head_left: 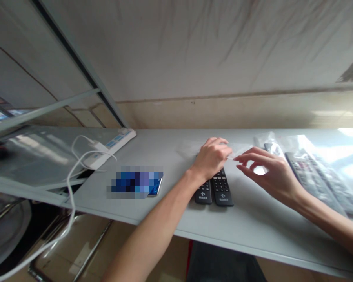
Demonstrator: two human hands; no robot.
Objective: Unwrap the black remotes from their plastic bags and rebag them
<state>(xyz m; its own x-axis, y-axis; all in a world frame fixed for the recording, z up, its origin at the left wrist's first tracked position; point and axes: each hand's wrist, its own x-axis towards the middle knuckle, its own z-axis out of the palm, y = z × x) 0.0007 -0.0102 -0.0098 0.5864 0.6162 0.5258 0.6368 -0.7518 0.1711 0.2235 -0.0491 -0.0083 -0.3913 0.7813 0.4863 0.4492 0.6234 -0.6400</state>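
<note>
Two black remote controls (222, 190) lie side by side on the table, their upper ends hidden under my left hand (213, 156). That hand is closed, its fingers curled around the edge of a clear plastic bag (241, 149). Just to the right, my right hand (261, 168) comes in with fingers bent toward the thumb. A thin whitish edge of the plastic runs from my left hand to its fingertips. The bag is see-through, so its full outline is hard to make out.
More remote controls in clear plastic bags (314, 176) lie at the right. A phone (155, 184), partly pixelated, rests left of my forearm. Behind it are a white power strip (113, 149) and a white cable (72, 196) hanging over the table edge. A wall backs the table.
</note>
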